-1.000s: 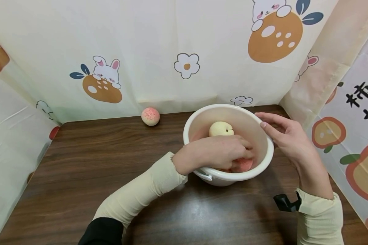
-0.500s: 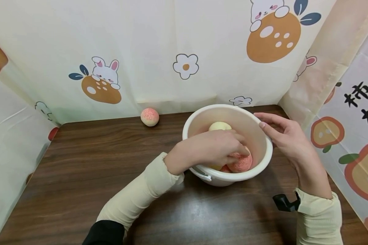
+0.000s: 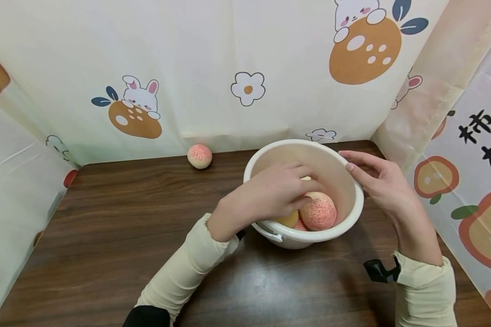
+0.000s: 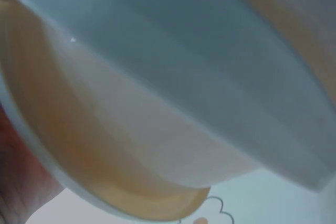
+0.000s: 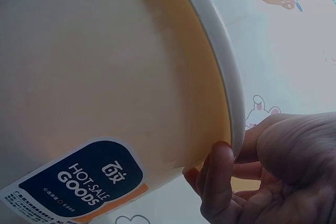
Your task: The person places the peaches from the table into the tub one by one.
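Note:
A white bucket [image 3: 355,208] stands on the table at right of centre. My right hand [image 3: 386,186] grips its right rim; in the right wrist view, the fingers curl around the rim beside a blue label [image 5: 84,182]. Over the bucket's left side reaches my left hand [image 3: 276,188], its fingers loosely bent inside and holding nothing. Just below those fingertips lies a pink speckled peach [image 3: 319,212]; whether they touch cannot be told. A yellow fruit [image 3: 287,220] and part of another pink one show beside it, and a pale one is mostly hidden behind the hand.
Another pink-and-cream peach [image 3: 199,156] sits at the back of the dark wooden table [image 3: 118,236], close to the printed curtain [image 3: 212,91]. Curtains stand behind and on both sides. A handle joint [image 3: 276,237] is on the bucket's near left side.
My left hand has let go of the pink peach in the bucket and moved up and left, so more of the peach shows. The right hand keeps its hold on the rim.

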`<state>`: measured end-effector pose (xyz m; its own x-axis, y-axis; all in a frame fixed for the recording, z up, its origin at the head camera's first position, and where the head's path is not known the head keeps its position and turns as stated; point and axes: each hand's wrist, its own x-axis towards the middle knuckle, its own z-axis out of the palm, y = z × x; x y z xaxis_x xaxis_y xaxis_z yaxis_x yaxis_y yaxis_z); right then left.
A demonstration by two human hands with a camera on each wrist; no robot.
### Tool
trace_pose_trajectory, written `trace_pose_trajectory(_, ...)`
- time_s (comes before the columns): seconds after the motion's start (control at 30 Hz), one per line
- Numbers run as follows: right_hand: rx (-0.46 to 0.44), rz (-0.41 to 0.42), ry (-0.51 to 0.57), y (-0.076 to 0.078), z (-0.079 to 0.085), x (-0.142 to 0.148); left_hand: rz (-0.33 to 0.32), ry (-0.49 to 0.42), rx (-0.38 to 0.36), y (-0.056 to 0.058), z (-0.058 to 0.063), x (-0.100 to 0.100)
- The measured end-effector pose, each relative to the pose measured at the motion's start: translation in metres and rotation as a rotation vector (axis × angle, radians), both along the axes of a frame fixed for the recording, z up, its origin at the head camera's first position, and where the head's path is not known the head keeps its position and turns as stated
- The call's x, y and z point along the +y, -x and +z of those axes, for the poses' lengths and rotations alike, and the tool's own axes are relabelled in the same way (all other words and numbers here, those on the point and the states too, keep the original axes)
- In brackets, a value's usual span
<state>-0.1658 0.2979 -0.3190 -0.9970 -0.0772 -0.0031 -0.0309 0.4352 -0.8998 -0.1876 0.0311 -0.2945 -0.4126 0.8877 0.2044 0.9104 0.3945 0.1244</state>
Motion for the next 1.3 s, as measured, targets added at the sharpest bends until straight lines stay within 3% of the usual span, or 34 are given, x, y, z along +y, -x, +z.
trace_pose_trajectory(0.33, -0.005, -0.002, -0.004, 0.001, 0.000, -0.001, 0.084, -0.257, 0.155, 0.004, -0.012, -0.013)
trace_pose_trajectory(0.6, 0.000, -0.002, -0.005, 0.001, 0.001, -0.001, 0.242, -0.284, 0.085, 0.005, -0.011, -0.026)
trace_pose_trajectory(0.83, -0.010, -0.008, -0.013, 0.002, 0.001, -0.001, 0.339, -0.303, 0.066, 0.015, -0.010, -0.043)
trace_pose_trajectory(1.07, -0.018, -0.014, -0.022, 0.000, 0.001, -0.001, 0.391, -0.374, 0.089, 0.029, -0.012, -0.062)
trace_pose_trajectory(1.3, -0.016, -0.012, -0.021, -0.001, 0.001, 0.000, 0.507, -0.420, 0.114, 0.043, -0.016, -0.082)
